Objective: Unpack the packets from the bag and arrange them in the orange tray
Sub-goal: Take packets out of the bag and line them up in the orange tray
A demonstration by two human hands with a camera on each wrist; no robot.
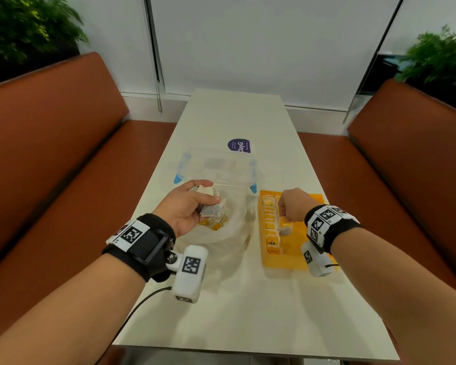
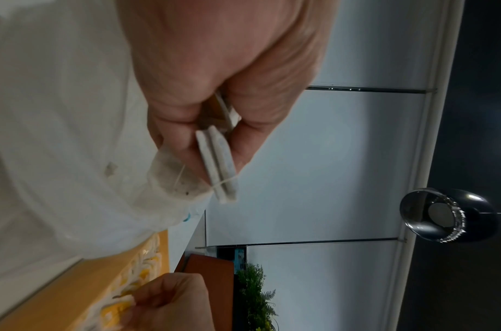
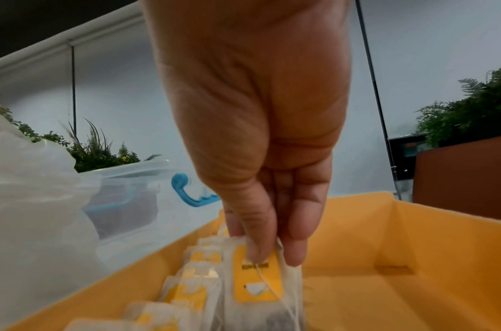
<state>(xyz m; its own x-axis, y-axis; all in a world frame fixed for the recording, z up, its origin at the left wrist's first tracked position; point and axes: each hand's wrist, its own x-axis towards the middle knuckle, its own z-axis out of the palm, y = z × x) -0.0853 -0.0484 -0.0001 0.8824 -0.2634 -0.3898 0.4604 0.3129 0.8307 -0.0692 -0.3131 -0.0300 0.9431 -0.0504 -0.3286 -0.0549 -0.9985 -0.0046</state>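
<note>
Packets (image 3: 255,284) are thin white tea sachets with yellow tags, standing in a row along the orange tray (image 1: 313,198). Right hand (image 1: 292,205) pinches one there; left hand (image 1: 187,204) clutches several above the bag (image 1: 234,227). Only the right wrist view shows the tag's string.

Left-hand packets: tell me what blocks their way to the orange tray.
Nothing visible blocks it. The left hand holds the packets above the bag, and the orange tray sits just beside it, open on top, its right half bare.
</note>
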